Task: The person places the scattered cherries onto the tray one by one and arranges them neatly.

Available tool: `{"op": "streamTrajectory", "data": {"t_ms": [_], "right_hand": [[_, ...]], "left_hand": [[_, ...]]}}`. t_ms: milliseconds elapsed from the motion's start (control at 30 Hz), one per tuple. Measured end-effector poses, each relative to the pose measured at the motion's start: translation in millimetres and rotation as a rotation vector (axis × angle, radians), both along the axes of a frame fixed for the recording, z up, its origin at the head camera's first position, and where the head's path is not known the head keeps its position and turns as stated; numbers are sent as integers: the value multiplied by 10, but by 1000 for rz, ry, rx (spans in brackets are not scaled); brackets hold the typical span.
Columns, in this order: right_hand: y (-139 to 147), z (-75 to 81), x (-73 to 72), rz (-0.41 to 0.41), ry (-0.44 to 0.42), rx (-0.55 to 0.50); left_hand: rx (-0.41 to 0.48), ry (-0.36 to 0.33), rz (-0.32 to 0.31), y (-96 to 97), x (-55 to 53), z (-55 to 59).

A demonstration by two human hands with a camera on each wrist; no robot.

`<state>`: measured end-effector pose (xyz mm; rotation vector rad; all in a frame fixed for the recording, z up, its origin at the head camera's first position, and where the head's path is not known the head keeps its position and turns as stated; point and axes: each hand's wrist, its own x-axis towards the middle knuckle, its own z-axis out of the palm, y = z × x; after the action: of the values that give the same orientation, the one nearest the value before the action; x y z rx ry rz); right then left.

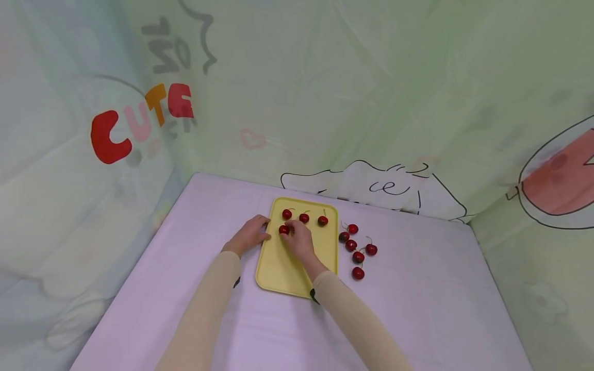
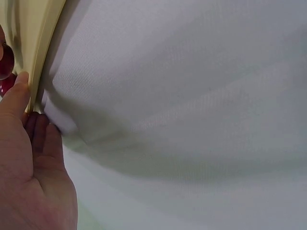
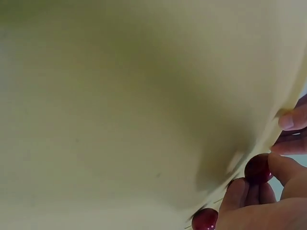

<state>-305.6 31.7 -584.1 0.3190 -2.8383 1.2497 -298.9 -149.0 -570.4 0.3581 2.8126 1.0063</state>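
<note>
A yellow rectangular tray lies on the cloth-covered table. My left hand holds its left rim, with the thumb on the rim and the fingers along the outer side, as the left wrist view shows. Over the tray's upper left part, my right hand pinches a dark red cherry between thumb and fingers. Three stemmed cherries form a row near the tray's far end: a left one, a middle one and a right one.
Several more cherries lie loosely grouped on the lilac tablecloth, just right of the tray. Printed fabric walls rise behind the table and at both sides.
</note>
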Motion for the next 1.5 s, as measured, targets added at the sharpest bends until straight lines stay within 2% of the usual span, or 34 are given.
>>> {"op": "streamTrajectory", "data": {"t_ms": [133, 333, 733, 967, 1133, 1300, 1500], "right_hand": [[-18, -25, -2, -3, -12, 10], [-53, 19, 4, 5, -35, 31], [-76, 43, -19, 12, -32, 59], [-2, 163, 60, 39, -9, 21], [150, 314, 181, 35, -20, -67], [413, 374, 261, -13, -31, -150], [825, 423, 349, -87, -35, -160]], "left_hand": [[3, 3, 0, 0, 4, 0], [-7, -1, 1, -7, -1, -16], [-2, -12, 2, -11, -34, -44], [-3, -13, 0, -17, -37, -56], [-10, -32, 2, -7, -36, -71], [-12, -51, 2, -9, -32, -54], [-8, -47, -6, -21, -41, -48]]}}
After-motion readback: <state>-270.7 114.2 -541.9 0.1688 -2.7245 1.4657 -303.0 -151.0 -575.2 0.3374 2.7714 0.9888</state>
